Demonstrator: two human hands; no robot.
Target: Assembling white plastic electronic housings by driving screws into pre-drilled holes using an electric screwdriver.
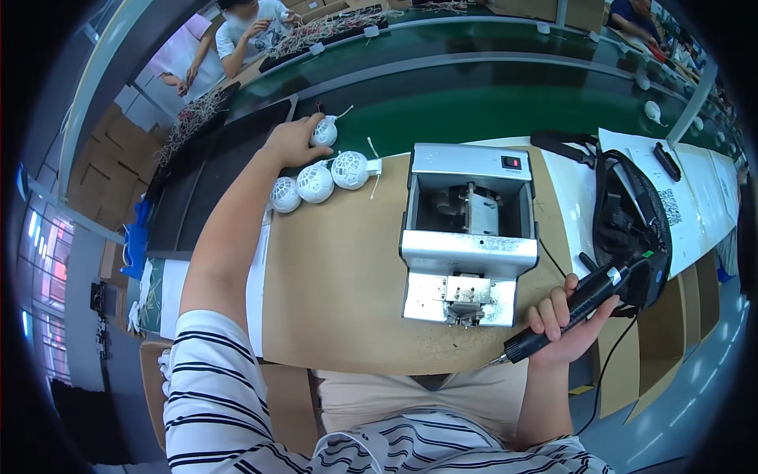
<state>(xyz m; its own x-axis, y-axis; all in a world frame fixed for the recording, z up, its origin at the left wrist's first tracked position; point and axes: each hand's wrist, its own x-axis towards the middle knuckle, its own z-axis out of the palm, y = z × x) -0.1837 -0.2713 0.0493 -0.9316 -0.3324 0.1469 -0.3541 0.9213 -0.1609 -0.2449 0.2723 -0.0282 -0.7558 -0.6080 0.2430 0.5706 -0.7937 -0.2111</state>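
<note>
My left hand (pixel 294 142) reaches out to the far left, its fingers around a small white patterned ball (pixel 324 133) with a short pale wire. Three similar balls, among them a white lattice ball (pixel 350 170), sit in a slanting row just nearer to me. In my right hand (pixel 570 325) is a black electric screwdriver (pixel 583 304), its bit pointing left and down over the board's near edge. Between my hands stands a silver metal machine (pixel 472 201) with an open top well and a small metal fixture (pixel 467 294) at its front.
A brown board (pixel 339 284) covers the table under the machine. On the right lie a black mesh bag (pixel 632 213) and white paper sheets (pixel 699 189). A green conveyor belt (pixel 474 99) runs behind, black trays (pixel 213 174) stand left, and co-workers (pixel 257 31) sit beyond.
</note>
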